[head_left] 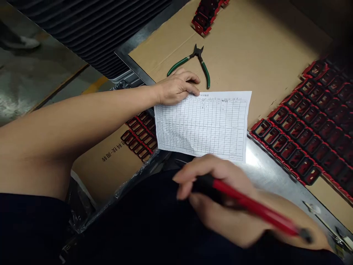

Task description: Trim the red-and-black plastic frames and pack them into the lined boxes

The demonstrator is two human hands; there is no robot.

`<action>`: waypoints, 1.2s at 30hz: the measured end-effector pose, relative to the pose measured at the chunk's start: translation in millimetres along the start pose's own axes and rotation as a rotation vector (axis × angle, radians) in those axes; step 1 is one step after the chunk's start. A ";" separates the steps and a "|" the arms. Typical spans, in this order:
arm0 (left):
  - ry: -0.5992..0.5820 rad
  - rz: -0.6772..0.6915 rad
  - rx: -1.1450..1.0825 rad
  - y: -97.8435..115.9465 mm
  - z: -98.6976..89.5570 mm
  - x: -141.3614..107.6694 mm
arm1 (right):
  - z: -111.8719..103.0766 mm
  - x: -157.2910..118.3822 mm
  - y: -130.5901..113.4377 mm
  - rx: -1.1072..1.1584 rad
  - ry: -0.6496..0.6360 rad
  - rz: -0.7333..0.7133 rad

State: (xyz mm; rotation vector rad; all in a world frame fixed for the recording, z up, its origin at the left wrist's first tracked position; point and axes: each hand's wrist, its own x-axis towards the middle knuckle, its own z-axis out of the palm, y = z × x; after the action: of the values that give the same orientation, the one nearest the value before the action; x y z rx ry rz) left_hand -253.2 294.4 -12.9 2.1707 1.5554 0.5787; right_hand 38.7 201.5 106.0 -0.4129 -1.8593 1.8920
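A printed form (204, 125) with a ruled grid and a few handwritten marks lies at the edge of the cardboard-covered table. On its upper left edge rests my left hand (176, 88), fingers apart and slightly bent, pressing the paper without gripping it. My right hand (226, 198), blurred by motion, is closed around a red pen (256, 208) with a black grip and black end. It is in front of the form's lower edge, toward my body. Green-handled cutting pliers (197, 55) lie just beyond my left hand, their handles spread.
Rows of red and black frame-like parts (303, 129) cover the right side of the cardboard (248, 48). More such parts (205, 16) lie at the far edge. Below left, a plastic-lined box (102, 173) holds similar parts. A person's shoe (27, 42) shows at upper left.
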 end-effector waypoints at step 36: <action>-0.080 0.086 0.156 4.9 -7.6 3.0 | -78.2 32.8 88.5 -0.049 0.729 0.297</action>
State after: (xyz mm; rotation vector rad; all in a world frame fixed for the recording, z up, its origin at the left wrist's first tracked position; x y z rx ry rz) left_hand -252.6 296.4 -3.6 2.3560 1.5164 0.4029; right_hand 41.0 286.6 17.8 -1.2589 -1.3938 1.5509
